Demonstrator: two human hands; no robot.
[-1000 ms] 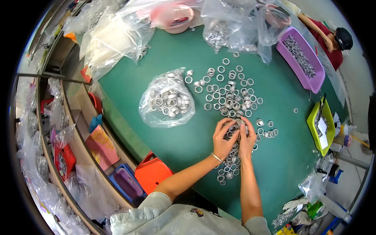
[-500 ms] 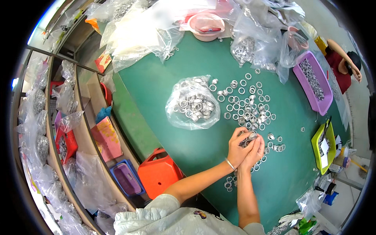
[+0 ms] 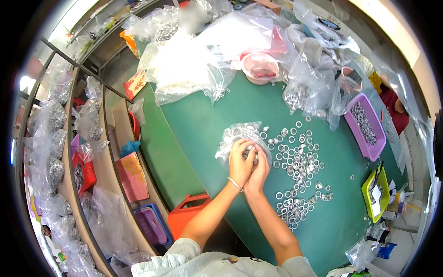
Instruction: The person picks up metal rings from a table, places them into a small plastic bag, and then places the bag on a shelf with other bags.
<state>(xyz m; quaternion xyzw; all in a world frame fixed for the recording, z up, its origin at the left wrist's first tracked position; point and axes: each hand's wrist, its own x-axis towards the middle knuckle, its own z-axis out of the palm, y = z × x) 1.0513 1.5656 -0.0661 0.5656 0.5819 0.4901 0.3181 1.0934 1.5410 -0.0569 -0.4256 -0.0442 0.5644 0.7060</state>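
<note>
My left hand [image 3: 240, 165] and my right hand [image 3: 259, 173] are cupped together around a handful of metal rings [image 3: 253, 157]. The fingers of both curl inward, and most of the handful is hidden. Just beneath and beyond them lies a clear plastic bag [image 3: 227, 141] holding more rings, its near part covered by my hands. To the right of the bag, loose silvery metal rings [image 3: 295, 159] are spread over the green table [image 3: 207, 111]. A second cluster of rings [image 3: 293, 212] lies nearer to me, right of my right forearm.
A purple tray [image 3: 379, 138] of small metal parts and a yellow-green tray [image 3: 378, 210] stand at the right. Bags and a pink bowl [image 3: 259, 67] crowd the far edge. On the left are a red stool [image 3: 187, 213] and shelves [image 3: 115, 184]. Another person [image 3: 397, 113] is at far right.
Both hands have moved left, from the loose rings to the plastic bag, carrying the handful. The view has shifted, and the near cluster of rings now shows more fully.
</note>
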